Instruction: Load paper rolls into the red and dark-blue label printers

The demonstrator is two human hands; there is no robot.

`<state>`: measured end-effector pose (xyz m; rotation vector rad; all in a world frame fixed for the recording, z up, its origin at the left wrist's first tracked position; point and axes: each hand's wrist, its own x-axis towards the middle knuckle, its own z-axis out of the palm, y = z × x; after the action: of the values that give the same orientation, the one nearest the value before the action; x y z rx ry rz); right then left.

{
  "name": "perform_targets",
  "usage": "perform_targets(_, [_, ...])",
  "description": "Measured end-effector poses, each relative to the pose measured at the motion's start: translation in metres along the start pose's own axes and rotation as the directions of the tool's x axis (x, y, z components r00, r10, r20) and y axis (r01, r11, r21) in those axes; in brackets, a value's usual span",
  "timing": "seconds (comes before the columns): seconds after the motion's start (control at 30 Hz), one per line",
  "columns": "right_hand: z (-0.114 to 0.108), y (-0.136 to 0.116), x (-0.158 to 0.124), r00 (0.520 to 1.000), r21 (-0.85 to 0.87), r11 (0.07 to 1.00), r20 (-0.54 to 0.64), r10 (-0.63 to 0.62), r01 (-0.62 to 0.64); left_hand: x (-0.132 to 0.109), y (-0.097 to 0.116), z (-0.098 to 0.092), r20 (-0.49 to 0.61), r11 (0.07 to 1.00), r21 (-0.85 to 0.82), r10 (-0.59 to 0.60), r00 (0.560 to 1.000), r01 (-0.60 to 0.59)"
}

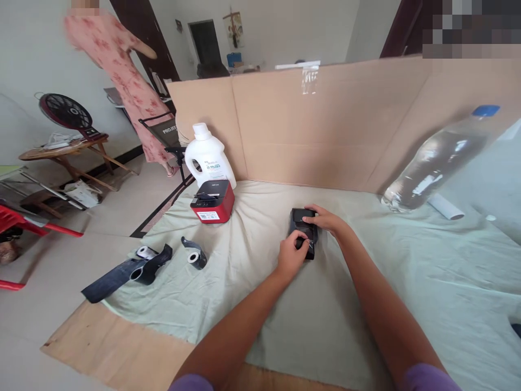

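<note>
A small black device (302, 225) lies on the pale green cloth (252, 271) in the middle of the table. My left hand (292, 253) is closed on its near end, fingers curled over it. My right hand (325, 219) rests on the device's far right side, fingers wrapped over the top edge. Both forearms reach in from the bottom of the view.
A red and black label printer (213, 201) and a white jug (209, 155) stand at the back left. Black tape rolls and strips (138, 267) lie at the left edge. A clear bottle (439, 158) leans at the right. A cardboard wall (325, 119) lines the back. A person in a pink dress (122, 70) stands far left.
</note>
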<state>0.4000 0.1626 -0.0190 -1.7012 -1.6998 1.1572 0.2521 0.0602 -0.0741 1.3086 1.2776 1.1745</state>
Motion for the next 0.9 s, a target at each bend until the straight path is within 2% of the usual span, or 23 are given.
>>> perform_targets(0.17, [0.007,-0.001,-0.006,0.987,0.051,0.997,-0.145,0.070,-0.063,-0.001,0.004,-0.002,0.013,0.993,0.060,0.105,0.994,-0.105])
perform_targets(0.33, [0.021,0.004,-0.012,0.965,0.100,0.989,-0.229,0.129,-0.109,-0.006,0.009,-0.003,0.059,0.998,0.007,0.062,0.996,-0.062])
perform_targets(0.43, [0.029,0.007,-0.017,0.958,0.138,0.987,-0.264,0.114,-0.079,-0.009,0.012,-0.005,-0.046,0.977,0.185,0.120,0.992,-0.109])
perform_targets(0.53, [0.035,0.010,-0.024,0.955,0.188,0.982,-0.284,0.088,-0.035,-0.009,0.014,-0.007,-0.141,0.909,0.380,0.239,0.961,-0.170])
perform_targets(0.67, [0.035,0.013,-0.031,0.952,0.244,0.970,-0.294,0.088,-0.014,-0.002,0.012,-0.011,-0.190,0.887,0.394,0.335,0.923,-0.241])
perform_targets(0.8, [0.033,0.016,-0.032,0.944,0.297,0.955,-0.312,0.103,-0.005,0.009,0.007,-0.016,-0.108,0.905,0.313,0.335,0.936,-0.288])
perform_targets(0.9, [0.033,0.018,-0.028,0.938,0.337,0.941,-0.325,0.116,0.000,0.013,0.007,-0.018,-0.032,0.884,0.393,0.287,0.958,-0.252])
